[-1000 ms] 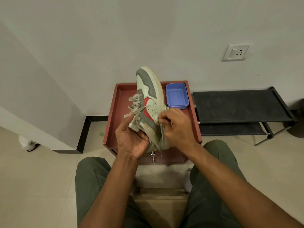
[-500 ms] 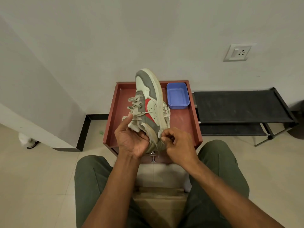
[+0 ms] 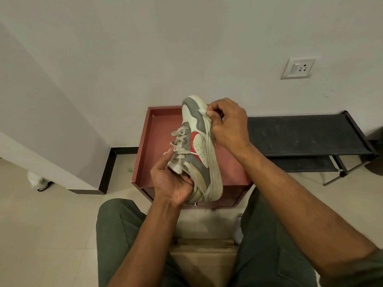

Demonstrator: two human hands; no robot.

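Note:
A grey, cream and red sneaker (image 3: 196, 141) with loose beige laces is held up on its side over a red-brown tray table (image 3: 157, 141), toe pointing away from me. My left hand (image 3: 172, 179) grips its heel and collar from below, thumb up by the laces. My right hand (image 3: 226, 121) is at the toe, fingers curled, pinching a small white wad (image 3: 202, 111) against the edge of the sole. What the wad is made of cannot be told.
A black two-tier shoe rack (image 3: 306, 137) stands to the right against the white wall, below a wall socket (image 3: 298, 67). My knees in green trousers frame a tan box (image 3: 203, 259) on the tiled floor. A white object (image 3: 37, 180) lies at the far left.
My right hand moved from the heel end of the sole up to the toe and now covers the blue tub on the tray. The left hand kept its grip; the shoe hardly moved.

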